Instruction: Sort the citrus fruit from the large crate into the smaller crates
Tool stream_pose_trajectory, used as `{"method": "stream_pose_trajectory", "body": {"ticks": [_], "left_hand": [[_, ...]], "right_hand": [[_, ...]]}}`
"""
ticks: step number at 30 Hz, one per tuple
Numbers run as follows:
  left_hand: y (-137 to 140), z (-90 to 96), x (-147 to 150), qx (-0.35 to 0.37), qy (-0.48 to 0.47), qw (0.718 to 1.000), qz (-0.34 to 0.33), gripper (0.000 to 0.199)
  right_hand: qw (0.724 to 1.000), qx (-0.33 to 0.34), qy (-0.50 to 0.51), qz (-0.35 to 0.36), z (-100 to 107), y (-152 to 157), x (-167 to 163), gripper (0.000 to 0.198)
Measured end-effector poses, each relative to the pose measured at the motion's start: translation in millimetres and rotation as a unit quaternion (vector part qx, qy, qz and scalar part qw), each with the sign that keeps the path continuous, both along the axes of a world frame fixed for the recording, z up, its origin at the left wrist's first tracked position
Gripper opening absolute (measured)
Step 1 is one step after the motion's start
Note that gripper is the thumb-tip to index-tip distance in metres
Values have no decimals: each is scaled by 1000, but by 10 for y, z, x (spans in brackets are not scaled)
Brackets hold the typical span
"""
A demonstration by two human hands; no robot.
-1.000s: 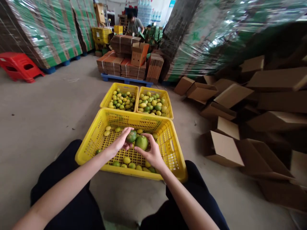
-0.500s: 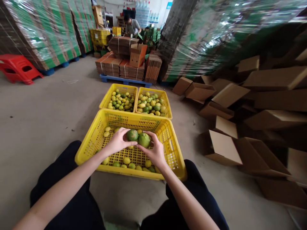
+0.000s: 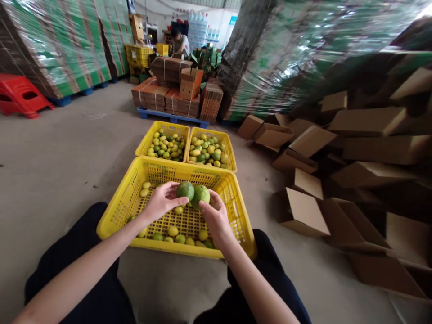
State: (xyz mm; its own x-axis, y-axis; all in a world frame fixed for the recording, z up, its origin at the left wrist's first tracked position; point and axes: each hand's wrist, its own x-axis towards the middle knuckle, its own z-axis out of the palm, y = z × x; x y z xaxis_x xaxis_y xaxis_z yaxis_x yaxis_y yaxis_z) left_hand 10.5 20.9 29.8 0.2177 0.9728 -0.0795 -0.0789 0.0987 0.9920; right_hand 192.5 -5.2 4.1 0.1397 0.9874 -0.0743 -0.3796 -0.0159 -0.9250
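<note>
My left hand [image 3: 161, 202] grips a dark green lemon [image 3: 184, 191] between thumb and fingers. Right beside it, a lighter green lemon [image 3: 201, 197] is held in my right hand [image 3: 216, 217], its thumb on the near side. The two fruits appear to touch, or nearly so. Both hands are above a large yellow plastic crate [image 3: 158, 247] that stands between my knees. Yellow and greenish lemons [image 3: 173, 231] lie scattered on its slotted floor, mostly along the near side. My forearms and hands hide part of the inside.
Beyond the large crate, a left yellow crate [image 3: 139, 148] and a right yellow crate [image 3: 232, 155] hold many lemons. Open cardboard boxes [image 3: 305, 211] are piled on the right. Flattened cartons [image 3: 184, 107] sit on a blue pallet [image 3: 172, 118]. A red stool [image 3: 25, 96] stands left; a person [image 3: 182, 44] bends behind.
The view has shifted slightly. My right thumb has moved up onto the near face of its lemon, and both fruits look turned in my fingers.
</note>
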Motion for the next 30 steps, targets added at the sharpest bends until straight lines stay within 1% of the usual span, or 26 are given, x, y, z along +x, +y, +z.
{"method": "stream_pose_trajectory", "body": {"ticks": [3,6,9,11,15,19,21,22,24,26,28,30], "left_hand": [[32,-26,-28,-54,-52,997,-5,55],[68,-68,-52,-96,-98,991,-4,51],[86,-98,-48,-130,-150,980,-10,51],[87,-107,-29,-141,-175,974,-18,48],[80,-133,-1,-162,-196,966,-43,35],[83,-209,0,-159,-196,968,-23,25],[78,-239,6,-152,-183,971,-14,19],[72,-245,12,-146,-171,974,-19,20],[55,-234,22,-126,-136,982,-44,26],[39,-203,26,-102,-100,987,-69,36],[32,-168,21,-85,-78,991,-74,47],[33,-143,11,-77,-62,992,-78,53]], "right_hand": [[994,-49,92,27,69,-12,20,39],[987,-50,141,52,108,-5,35,32],[984,-33,159,79,113,5,35,26],[981,-27,170,86,96,10,22,24],[980,-44,175,81,18,28,-15,31],[977,-65,185,82,-59,66,-14,35],[968,-98,211,99,-79,84,0,31],[960,-122,226,110,-86,89,8,30],[948,-162,245,123,-95,93,20,27],[947,-170,234,139,-100,89,31,27],[946,-178,203,181,-98,83,48,31],[935,-204,173,233,-84,81,76,39]]}}
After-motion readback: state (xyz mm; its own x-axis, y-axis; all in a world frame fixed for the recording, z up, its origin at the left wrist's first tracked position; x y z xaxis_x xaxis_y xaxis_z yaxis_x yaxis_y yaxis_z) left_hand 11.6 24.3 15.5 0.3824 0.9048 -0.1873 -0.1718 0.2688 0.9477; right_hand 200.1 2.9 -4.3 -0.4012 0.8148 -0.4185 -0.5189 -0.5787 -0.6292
